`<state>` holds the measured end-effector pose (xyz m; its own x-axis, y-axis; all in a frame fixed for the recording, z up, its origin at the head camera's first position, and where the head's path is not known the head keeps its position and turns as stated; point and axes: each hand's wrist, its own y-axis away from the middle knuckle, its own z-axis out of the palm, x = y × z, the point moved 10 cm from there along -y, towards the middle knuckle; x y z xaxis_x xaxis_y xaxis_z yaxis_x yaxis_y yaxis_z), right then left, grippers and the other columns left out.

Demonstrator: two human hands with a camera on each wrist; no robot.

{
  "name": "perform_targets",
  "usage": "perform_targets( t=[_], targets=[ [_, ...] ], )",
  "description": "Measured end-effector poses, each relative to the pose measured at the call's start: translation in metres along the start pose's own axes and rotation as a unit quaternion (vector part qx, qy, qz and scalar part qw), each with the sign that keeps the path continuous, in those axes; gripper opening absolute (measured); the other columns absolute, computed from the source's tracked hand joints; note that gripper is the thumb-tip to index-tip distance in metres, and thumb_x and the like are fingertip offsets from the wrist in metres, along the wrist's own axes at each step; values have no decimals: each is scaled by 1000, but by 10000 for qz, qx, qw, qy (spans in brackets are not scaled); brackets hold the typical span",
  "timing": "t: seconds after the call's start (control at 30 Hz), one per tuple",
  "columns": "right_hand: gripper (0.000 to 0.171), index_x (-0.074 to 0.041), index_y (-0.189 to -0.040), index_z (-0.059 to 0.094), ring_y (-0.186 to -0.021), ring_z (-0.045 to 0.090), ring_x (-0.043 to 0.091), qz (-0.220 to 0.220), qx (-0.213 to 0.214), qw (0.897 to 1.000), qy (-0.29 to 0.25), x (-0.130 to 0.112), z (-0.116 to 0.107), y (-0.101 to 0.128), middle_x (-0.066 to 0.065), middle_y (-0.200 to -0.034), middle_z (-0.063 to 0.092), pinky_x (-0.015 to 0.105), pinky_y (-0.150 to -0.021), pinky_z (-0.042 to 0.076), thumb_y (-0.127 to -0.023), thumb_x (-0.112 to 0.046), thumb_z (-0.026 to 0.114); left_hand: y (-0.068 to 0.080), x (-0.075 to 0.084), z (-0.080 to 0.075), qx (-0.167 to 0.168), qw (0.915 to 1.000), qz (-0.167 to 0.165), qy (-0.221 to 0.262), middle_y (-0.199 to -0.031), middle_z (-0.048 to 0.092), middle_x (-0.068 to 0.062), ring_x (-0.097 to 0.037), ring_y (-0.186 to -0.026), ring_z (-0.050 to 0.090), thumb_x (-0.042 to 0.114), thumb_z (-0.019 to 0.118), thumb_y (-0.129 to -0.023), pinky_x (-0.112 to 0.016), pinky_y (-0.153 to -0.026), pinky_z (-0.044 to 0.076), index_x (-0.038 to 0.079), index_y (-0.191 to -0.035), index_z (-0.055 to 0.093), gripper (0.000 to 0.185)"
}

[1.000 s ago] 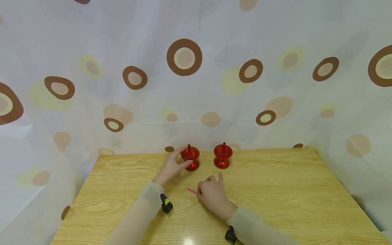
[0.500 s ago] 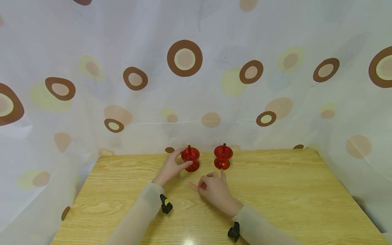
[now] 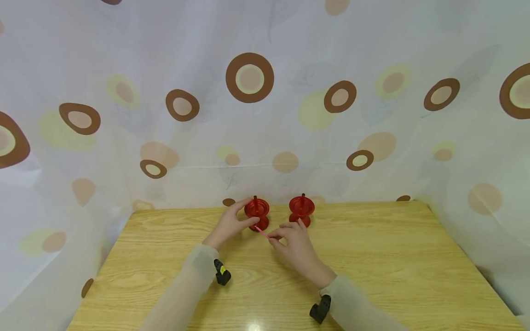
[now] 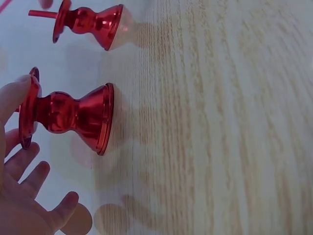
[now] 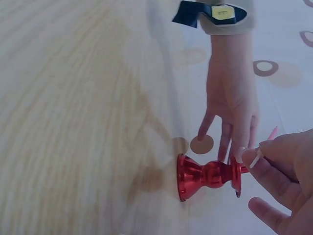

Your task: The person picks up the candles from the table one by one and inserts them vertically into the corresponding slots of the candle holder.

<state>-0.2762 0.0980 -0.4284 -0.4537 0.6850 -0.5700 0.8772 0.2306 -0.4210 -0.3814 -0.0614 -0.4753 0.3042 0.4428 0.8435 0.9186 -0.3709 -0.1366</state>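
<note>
Two shiny red candle holders stand upright on the table, each with a dish-like top and a thin upright tube. My left hand (image 3: 230,226) holds the left candle holder (image 3: 263,224) by its rim, thumb in front; the left wrist view shows this candle holder (image 4: 61,111) with the other fingers spread below the dish. Between thumb and fingertips my right hand (image 3: 299,246) pinches a thin pink stick (image 3: 263,233), which points toward the left candle holder. Behind the right hand is the right candle holder (image 3: 302,206), its base partly covered by a finger.
Wood-grain table (image 3: 393,257) with a patterned white sheet (image 3: 281,128) hanging close behind it and at both sides. Both candle holders are near the table's back edge. Each wrist carries a small black camera (image 3: 222,272).
My right hand has moved forward with the pink stick, bringing its tip up to the left candle holder's base in the head view. The left hand stays on the candle holder.
</note>
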Motion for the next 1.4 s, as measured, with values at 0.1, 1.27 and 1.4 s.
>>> perform_targets(
  t=[0.1,1.27,1.4],
  targets=[
    [7,-10,-95,83,-111,64,38,115,29,9997,-206,1,-5,-4,6,-95,78,76,-115,25,-89,-8,82,0,0,0,14,10000,4,-50,-160,46,-12,-34,-151,37,26,80,-95,-59,-122,29,10,-156,48,71],
    [10,-7,-101,81,-104,68,31,430,103,9945,-950,2,-15,-45,2,-100,78,59,-110,41,-93,-13,79,-3,-4,-1,183,9997,112,117,-161,46,-12,-34,-151,38,32,77,-96,-60,-118,36,10,-156,49,70],
    [11,-8,-102,82,-109,65,31,546,71,9945,-896,6,-14,-46,2,-101,79,53,-104,46,-93,-14,79,-2,-4,1,155,9997,80,144,-161,45,-11,-33,-151,38,32,77,-96,-61,-117,36,11,-157,49,70]
  ],
)
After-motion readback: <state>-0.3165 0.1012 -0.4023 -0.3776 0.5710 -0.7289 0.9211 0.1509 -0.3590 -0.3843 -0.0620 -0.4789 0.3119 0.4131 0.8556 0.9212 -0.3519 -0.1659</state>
